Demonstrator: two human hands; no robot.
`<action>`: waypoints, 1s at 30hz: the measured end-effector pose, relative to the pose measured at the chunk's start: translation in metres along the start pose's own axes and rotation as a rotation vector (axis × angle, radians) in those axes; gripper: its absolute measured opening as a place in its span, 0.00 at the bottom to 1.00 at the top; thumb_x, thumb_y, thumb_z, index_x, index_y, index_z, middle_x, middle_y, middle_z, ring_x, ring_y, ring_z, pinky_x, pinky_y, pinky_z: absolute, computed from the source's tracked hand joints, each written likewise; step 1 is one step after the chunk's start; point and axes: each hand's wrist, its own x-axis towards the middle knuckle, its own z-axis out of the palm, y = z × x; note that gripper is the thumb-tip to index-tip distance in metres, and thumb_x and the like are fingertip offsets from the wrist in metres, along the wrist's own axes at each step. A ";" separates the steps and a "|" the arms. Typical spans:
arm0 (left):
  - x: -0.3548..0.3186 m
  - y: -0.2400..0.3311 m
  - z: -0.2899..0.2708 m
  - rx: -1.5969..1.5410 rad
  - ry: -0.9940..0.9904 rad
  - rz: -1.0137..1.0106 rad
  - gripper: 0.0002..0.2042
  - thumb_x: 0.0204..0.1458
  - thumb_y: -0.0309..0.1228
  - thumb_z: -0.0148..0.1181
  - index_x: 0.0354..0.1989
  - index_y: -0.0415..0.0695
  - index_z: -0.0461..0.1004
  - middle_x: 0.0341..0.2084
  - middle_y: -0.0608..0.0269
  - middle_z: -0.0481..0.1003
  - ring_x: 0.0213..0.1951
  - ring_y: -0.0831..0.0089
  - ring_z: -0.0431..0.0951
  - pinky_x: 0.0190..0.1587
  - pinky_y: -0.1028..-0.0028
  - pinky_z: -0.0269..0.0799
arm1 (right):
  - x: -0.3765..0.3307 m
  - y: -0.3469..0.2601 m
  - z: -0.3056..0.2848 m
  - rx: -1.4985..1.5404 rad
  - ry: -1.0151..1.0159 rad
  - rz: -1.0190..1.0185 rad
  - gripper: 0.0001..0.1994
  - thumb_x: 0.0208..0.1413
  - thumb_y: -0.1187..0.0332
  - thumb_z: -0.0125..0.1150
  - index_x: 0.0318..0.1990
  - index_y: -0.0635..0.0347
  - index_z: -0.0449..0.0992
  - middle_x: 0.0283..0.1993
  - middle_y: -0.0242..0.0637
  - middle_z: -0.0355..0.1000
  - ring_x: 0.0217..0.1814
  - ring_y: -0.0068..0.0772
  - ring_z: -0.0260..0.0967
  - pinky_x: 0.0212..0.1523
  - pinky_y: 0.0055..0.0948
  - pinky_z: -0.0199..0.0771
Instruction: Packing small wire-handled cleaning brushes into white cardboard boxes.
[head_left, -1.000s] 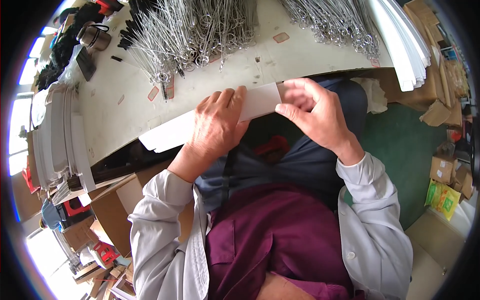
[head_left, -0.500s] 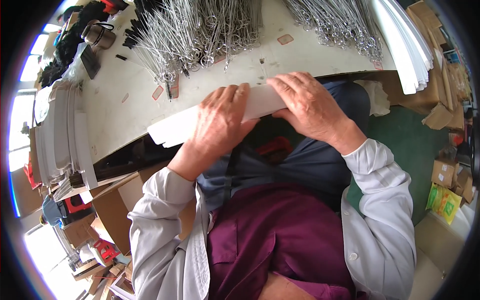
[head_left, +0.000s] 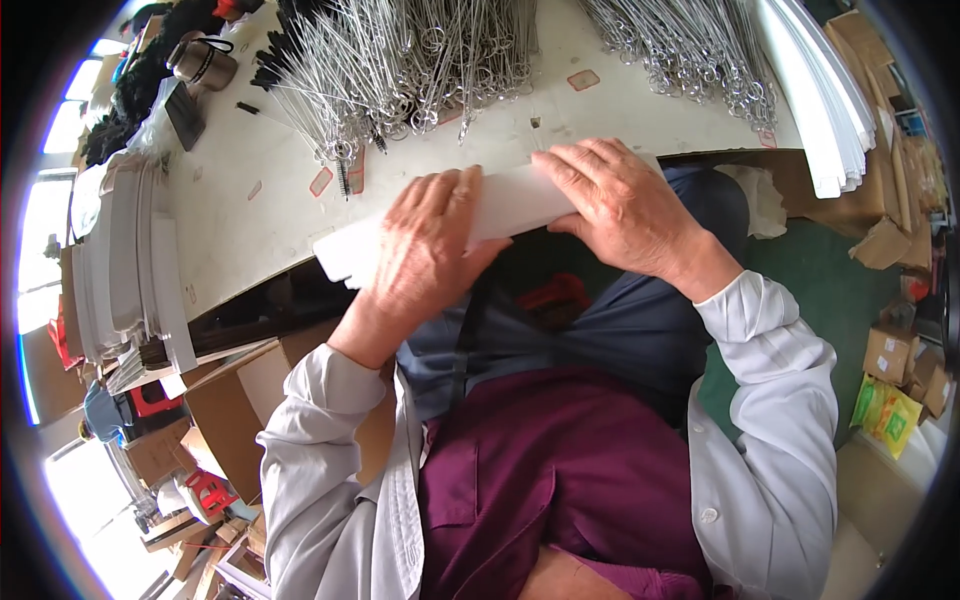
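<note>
Head view: a long white piece (head_left: 518, 203) lies under the fingers along the table's (head_left: 235, 235) near edge, left hand (head_left: 425, 232) grasping its left part, right hand (head_left: 628, 208) its right (wire-handled brushes (head_left: 425, 65) crowd the far side)

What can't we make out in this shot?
All head view:
White card's underside: faces away from camera.
Card's middle-left part: covered by the left grip.
Most of its right end: behind the right grip.
Looped wires' far ends: many cut off by top edge.
</note>
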 end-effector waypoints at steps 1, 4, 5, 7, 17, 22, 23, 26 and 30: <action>-0.003 -0.003 -0.003 0.046 0.001 -0.024 0.34 0.46 0.38 0.74 0.59 0.32 0.69 0.49 0.43 0.76 0.49 0.44 0.77 0.53 0.54 0.74 | 0.001 0.004 0.001 -0.008 0.009 0.007 0.29 0.51 0.62 0.72 0.59 0.68 0.73 0.54 0.44 0.75 0.55 0.44 0.72 0.60 0.39 0.72; -0.004 -0.011 0.001 0.060 0.015 -0.023 0.34 0.47 0.38 0.74 0.59 0.31 0.69 0.49 0.42 0.76 0.50 0.43 0.77 0.53 0.53 0.73 | 0.006 0.012 0.007 -0.017 0.027 0.004 0.28 0.51 0.62 0.73 0.58 0.67 0.74 0.55 0.43 0.75 0.56 0.43 0.72 0.60 0.39 0.72; -0.001 -0.013 0.002 0.039 0.013 -0.047 0.33 0.48 0.38 0.73 0.59 0.31 0.70 0.49 0.41 0.76 0.50 0.43 0.77 0.54 0.54 0.73 | 0.009 0.016 0.009 -0.033 0.032 0.000 0.28 0.51 0.62 0.72 0.58 0.67 0.75 0.55 0.43 0.75 0.56 0.43 0.72 0.60 0.39 0.72; 0.004 -0.016 0.007 0.052 0.033 -0.068 0.32 0.48 0.38 0.73 0.58 0.31 0.70 0.49 0.41 0.76 0.50 0.43 0.77 0.54 0.54 0.73 | 0.013 0.024 0.014 -0.034 0.044 0.015 0.27 0.51 0.63 0.72 0.58 0.63 0.76 0.55 0.42 0.76 0.57 0.43 0.72 0.61 0.39 0.71; 0.010 -0.019 0.028 0.173 0.174 -0.096 0.29 0.49 0.36 0.71 0.57 0.33 0.70 0.49 0.45 0.75 0.50 0.47 0.76 0.54 0.56 0.72 | 0.016 0.041 0.032 0.032 0.102 0.029 0.27 0.50 0.66 0.74 0.60 0.55 0.78 0.57 0.41 0.76 0.60 0.43 0.71 0.63 0.40 0.72; 0.025 -0.022 0.025 0.124 0.169 -0.098 0.28 0.51 0.37 0.69 0.57 0.32 0.71 0.50 0.44 0.76 0.51 0.46 0.76 0.56 0.56 0.72 | 0.023 0.061 0.031 0.030 0.114 0.008 0.25 0.53 0.65 0.71 0.60 0.54 0.78 0.59 0.40 0.76 0.61 0.45 0.71 0.64 0.41 0.72; 0.029 -0.023 0.024 0.111 0.157 -0.128 0.28 0.51 0.37 0.69 0.57 0.32 0.72 0.51 0.43 0.76 0.52 0.45 0.76 0.56 0.56 0.72 | 0.029 0.060 0.026 0.079 0.073 0.040 0.24 0.54 0.65 0.71 0.60 0.54 0.78 0.60 0.39 0.75 0.62 0.45 0.70 0.64 0.41 0.71; 0.022 -0.027 0.031 0.122 0.165 -0.143 0.28 0.51 0.38 0.69 0.57 0.31 0.72 0.52 0.43 0.76 0.52 0.45 0.76 0.57 0.55 0.72 | 0.026 0.057 0.036 0.086 0.092 0.054 0.26 0.53 0.70 0.70 0.62 0.52 0.76 0.62 0.37 0.73 0.63 0.47 0.69 0.67 0.42 0.70; 0.018 -0.024 0.040 0.168 0.230 -0.147 0.28 0.52 0.37 0.68 0.58 0.31 0.72 0.54 0.40 0.75 0.56 0.44 0.75 0.61 0.54 0.69 | 0.022 0.050 0.031 0.129 0.040 0.123 0.27 0.54 0.71 0.70 0.63 0.51 0.75 0.64 0.36 0.71 0.65 0.47 0.67 0.68 0.42 0.69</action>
